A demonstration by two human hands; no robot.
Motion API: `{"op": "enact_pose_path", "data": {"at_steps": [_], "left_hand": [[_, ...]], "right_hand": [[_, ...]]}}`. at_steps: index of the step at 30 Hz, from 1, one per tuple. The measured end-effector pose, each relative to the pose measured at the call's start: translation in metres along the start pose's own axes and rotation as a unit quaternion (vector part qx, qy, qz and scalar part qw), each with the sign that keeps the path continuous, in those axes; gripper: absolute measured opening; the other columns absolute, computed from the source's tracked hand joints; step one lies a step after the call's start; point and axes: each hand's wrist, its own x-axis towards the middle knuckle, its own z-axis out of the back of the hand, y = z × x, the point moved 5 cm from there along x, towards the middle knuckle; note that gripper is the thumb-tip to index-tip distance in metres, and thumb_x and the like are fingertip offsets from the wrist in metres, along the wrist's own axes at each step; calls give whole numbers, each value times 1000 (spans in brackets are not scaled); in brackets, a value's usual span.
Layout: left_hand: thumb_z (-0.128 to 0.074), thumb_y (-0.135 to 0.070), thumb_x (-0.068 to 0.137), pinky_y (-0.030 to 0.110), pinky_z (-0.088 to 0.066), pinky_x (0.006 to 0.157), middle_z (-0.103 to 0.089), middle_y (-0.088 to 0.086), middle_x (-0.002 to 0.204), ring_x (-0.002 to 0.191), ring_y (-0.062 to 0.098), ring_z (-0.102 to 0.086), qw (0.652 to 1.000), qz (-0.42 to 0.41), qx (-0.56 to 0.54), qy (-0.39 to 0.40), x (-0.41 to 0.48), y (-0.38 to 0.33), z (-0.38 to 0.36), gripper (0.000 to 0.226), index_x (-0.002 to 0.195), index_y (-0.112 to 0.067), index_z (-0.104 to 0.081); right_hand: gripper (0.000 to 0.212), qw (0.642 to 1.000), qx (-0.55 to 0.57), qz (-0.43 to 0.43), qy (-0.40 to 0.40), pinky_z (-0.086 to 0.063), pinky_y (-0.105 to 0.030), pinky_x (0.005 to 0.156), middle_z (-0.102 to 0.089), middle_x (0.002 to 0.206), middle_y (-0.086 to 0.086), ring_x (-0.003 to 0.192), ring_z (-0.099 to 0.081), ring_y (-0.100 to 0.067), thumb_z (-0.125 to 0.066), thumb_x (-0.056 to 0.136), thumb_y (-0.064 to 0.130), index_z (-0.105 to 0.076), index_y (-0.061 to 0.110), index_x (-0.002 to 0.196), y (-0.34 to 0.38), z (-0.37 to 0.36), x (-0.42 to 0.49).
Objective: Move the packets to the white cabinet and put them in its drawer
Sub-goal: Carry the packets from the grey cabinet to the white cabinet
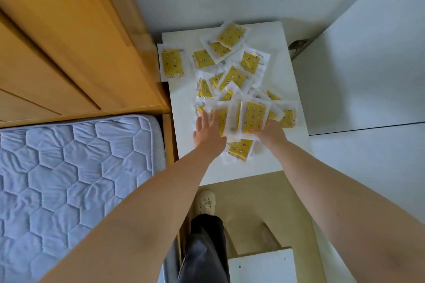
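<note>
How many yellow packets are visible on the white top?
About 17 packets: one alone at the left edge, some under the left hand, some held by the right hand, the rest overlapping. More may be hidden.

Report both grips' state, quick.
Left grip: open, fingers straight, resting on the packets.
Right grip: holds a few packets by their near edge.

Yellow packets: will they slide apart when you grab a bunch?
Probably slippery: the yellow packets have glossy clear wrappers and lie fanned over each other. Likely light and bendy, since they look flat and thin.
</note>
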Motion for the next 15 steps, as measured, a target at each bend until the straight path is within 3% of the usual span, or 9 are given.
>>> {"op": "enact_pose_path", "data": {"at_steps": [2,8,15], "left_hand": [[-51,-26,95,47,-16,117,16,5,160,147,27,11,1000,-15,21,13,0,2,-5,80,153,-30,5],[-38,-31,101,51,-2,117,23,4,158,147,29,16,991,-19,133,5,-22,3,5,71,152,-31,12],[-35,-33,101,48,-6,119,18,6,160,147,27,13,976,-65,189,-87,-90,-17,30,68,153,-26,9]], "right_hand": [[67,1000,-11,11,18,-39,-31,97,-36,149,-11,132,-42,-28,-63,91,23,-28,7,146,0,-5,-3],[61,998,-32,47,30,-36,-27,81,-33,149,-9,125,-46,-26,-52,94,23,-25,13,148,6,8,-30],[58,976,-97,193,13,-37,-32,95,-31,149,-10,132,-39,-25,-51,94,24,-29,10,147,6,26,-99]]}}
